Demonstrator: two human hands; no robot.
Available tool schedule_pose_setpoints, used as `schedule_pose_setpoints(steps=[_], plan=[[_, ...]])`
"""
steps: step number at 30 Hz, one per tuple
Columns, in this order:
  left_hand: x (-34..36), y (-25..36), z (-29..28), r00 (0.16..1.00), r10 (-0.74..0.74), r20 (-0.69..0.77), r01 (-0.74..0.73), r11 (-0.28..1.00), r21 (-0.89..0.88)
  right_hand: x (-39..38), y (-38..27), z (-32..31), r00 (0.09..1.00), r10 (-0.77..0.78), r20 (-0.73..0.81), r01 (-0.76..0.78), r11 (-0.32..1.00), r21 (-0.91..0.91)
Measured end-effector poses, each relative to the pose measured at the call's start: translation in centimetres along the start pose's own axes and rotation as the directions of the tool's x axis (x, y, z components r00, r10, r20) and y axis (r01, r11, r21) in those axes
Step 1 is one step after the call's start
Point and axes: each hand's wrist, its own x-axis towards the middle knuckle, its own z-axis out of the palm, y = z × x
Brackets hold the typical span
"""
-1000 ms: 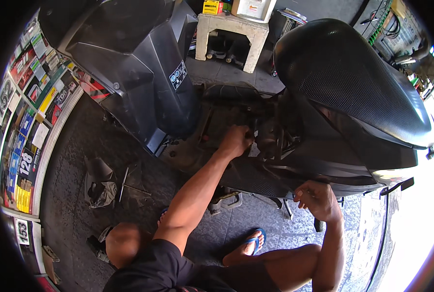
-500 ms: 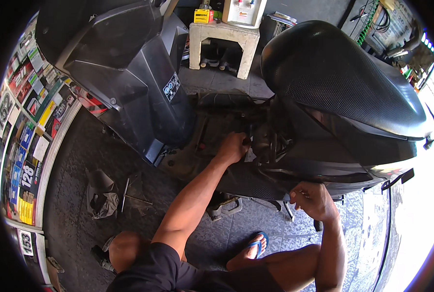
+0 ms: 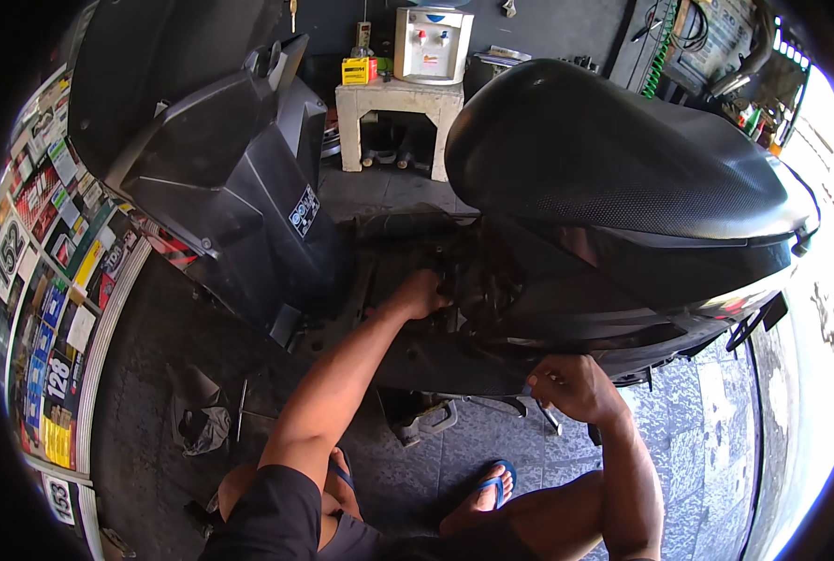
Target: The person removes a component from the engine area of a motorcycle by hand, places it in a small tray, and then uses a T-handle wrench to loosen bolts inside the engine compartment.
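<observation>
left hand (image 3: 423,294) deep in the middle of the black scooter (image 3: 623,280), right at the exposed opening (image 3: 468,294) ahead of the seat (image 3: 604,150)! its fingertips vanish into the dark parts, so whether they pinch or hold anything, i can't tell. the right hand (image 3: 571,385) hangs beside the lower side edge, fingers curled narrow; something small and bluish shows at the fingertips, too small to name, and the grip on it can't be judged.

tight quarters here: the scooter fills the centre, its leg shield (image 3: 239,206) rising on the left, the seat bulging on the right, and the left forearm crossing over the footboard (image 3: 417,363) between them. under that near edge, a metal stand (image 3: 424,421) pokes out above the tiles.

down on the floor at left, a crumpled grey cloth-like bundle (image 3: 199,430) lies beside a thin metal rod (image 3: 242,409). further left, the display case (image 3: 52,309), packed with stickers and packages, curves along the rim. beyond the scooter, a whitish stool (image 3: 400,97) carries a water dispenser (image 3: 433,49) and a yellow box (image 3: 355,71), and a green coiled hose (image 3: 658,61) hangs at upper right.
</observation>
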Motion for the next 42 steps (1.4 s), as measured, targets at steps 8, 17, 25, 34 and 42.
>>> schedule_pose_setpoints(steps=[8,17,25,34,42], plan=[[1.2,-1.4,0.1,0.983,0.048,0.179,-0.063,0.995,0.079,0.0,0.2,0.1,1.0,-0.003,-0.001,0.003,0.999,-0.046],[-0.5,0.1,0.1,0.996,-0.03,0.09,0.021,0.994,0.107,0.2,0.2,0.4,1.0,0.002,-0.015,-0.004,0.992,-0.125],[-1.5,-0.5,2.5,0.985,0.089,-0.149,-0.087,0.996,0.018,0.4,0.4,1.1,0.998,-0.03,-0.049,0.023,0.99,-0.14],[-0.7,0.3,1.3,0.997,-0.039,0.068,0.02,0.965,0.262,0.5,0.4,1.1,0.999,0.012,-0.035,-0.018,0.986,-0.164],[-0.9,0.0,1.2,0.986,-0.113,0.122,0.101,0.99,0.101,0.3,-0.3,1.2,0.999,0.004,-0.041,-0.011,0.986,-0.168]])
